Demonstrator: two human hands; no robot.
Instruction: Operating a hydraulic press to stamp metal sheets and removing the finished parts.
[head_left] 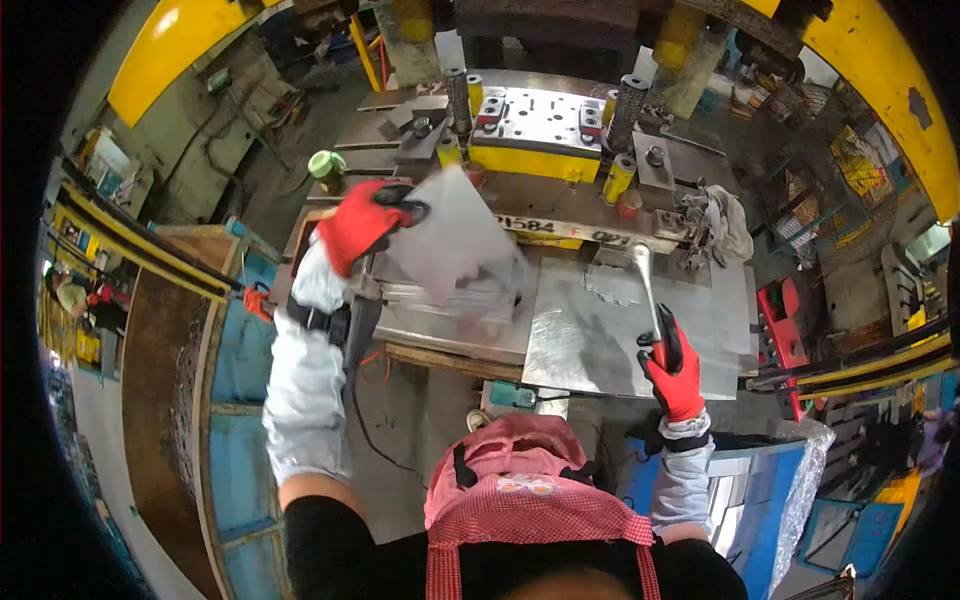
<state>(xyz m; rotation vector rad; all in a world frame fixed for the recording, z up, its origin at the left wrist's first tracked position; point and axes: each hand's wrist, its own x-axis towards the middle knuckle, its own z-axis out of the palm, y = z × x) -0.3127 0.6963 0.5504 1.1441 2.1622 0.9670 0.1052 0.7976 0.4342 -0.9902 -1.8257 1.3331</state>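
My left hand (358,225), in a red glove with dark fingertips, pinches a thin grey metal sheet (455,230) by its upper left corner. The sheet is tilted and blurred by motion above a stack of metal sheets (425,308). My right hand (678,378), gloved alike, is closed around the red handle of a tool with a shiny shaft and a rounded end (646,275); its exact kind I cannot make out. This tool points away from me over a flat metal plate (570,345) on the right of the bench.
Beyond the sheets stands a press die (540,120) with a yellow base and upright guide posts (626,110). A crumpled grey rag (722,225) lies at the right, a green-capped bottle (326,168) at the left. Blue-framed bins (240,370) stand left of me.
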